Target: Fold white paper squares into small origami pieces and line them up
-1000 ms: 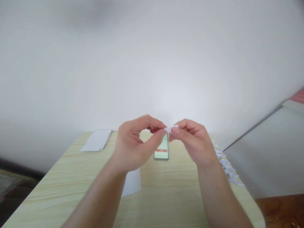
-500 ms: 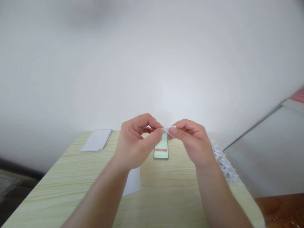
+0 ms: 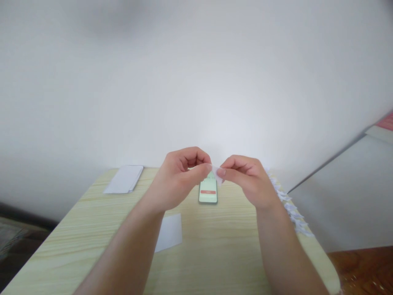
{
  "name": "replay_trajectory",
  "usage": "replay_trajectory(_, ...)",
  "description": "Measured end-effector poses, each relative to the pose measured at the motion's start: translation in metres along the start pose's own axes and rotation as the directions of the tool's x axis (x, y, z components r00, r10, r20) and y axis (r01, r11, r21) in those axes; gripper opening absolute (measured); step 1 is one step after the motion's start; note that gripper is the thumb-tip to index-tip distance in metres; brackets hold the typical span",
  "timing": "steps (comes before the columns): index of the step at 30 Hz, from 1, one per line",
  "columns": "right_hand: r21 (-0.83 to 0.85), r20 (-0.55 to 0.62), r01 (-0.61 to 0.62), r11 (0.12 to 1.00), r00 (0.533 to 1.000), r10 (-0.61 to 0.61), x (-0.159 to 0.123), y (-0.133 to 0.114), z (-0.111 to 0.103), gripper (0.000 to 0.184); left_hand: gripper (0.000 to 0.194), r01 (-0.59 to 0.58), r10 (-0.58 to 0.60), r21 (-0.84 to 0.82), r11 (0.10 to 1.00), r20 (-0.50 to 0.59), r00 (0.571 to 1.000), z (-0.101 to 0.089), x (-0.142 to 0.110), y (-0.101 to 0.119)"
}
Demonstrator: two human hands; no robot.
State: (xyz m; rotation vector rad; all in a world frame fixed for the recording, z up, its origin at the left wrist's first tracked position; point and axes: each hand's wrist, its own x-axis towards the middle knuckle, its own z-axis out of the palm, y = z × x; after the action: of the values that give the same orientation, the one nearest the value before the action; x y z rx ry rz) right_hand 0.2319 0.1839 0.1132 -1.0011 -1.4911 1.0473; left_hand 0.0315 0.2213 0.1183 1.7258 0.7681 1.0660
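Observation:
Between my two hands, above the table, is a small folded piece of white paper. My left hand pinches its left end between thumb and fingertips. The thumb and index finger of my right hand grip the other side, and much of the paper is hidden behind those fingers. Just below and behind the hands, a phone with a lit pale green screen and a red bar lies on the table. Partly under my left forearm rests a white sheet of paper.
A stack of white paper lies at the table's far left corner. Along the right edge runs a row of several small folded white paper pieces. The wooden table stands against a white wall.
The folded paper has tilted, its right part now angled downward between the fingers. My left hand has turned slightly and its fingers are closer together. Both hands still pinch the paper.

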Motion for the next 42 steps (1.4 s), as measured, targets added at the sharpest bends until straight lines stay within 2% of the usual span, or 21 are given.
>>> replay_trajectory(5, 0.002, 0.024, 0.003, 1.000, 1.000, -0.003, 0.002, 0.001, -0.003, 0.017, 0.024, -0.022, 0.020, 0.033, 0.999, 0.054, 0.998, -0.002, 0.000, -0.001)
replay_trajectory(11, 0.058, 0.081, -0.020, 0.998, 0.997, 0.016, 0.003, 0.005, -0.004, 0.018, 0.025, -0.063, 0.062, 0.015, 0.998, 0.070, 0.996, -0.002, -0.001, -0.001)
replay_trajectory(18, 0.099, 0.169, -0.059, 0.993, 0.985, 0.042, 0.003, 0.006, -0.010, 0.016, 0.025, -0.054, 0.053, 0.009, 0.998, 0.083, 0.995, -0.004, -0.003, 0.002)
replay_trajectory(28, -0.175, 0.048, 0.003, 0.985, 0.999, 0.005, 0.002, -0.002, -0.007, 0.018, 0.026, -0.074, 0.072, 0.071, 0.995, 0.034, 0.997, 0.001, 0.002, -0.003)
replay_trajectory(32, -0.171, 0.026, 0.039, 0.985, 0.999, -0.035, 0.001, -0.001, -0.006, 0.020, 0.028, -0.069, 0.067, 0.077, 0.995, 0.025, 0.997, 0.002, 0.001, -0.002)
replay_trajectory(37, -0.140, -0.063, 0.084, 0.987, 0.994, -0.093, 0.002, 0.003, -0.007, 0.023, 0.032, -0.014, -0.003, 0.173, 0.985, 0.102, 0.995, 0.005, -0.003, 0.000)
replay_trajectory(42, -0.104, -0.032, 0.084, 0.991, 0.996, -0.088, 0.004, 0.005, -0.007, 0.020, 0.027, -0.069, 0.049, 0.275, 0.959, 0.081, 0.996, 0.003, -0.004, 0.001)
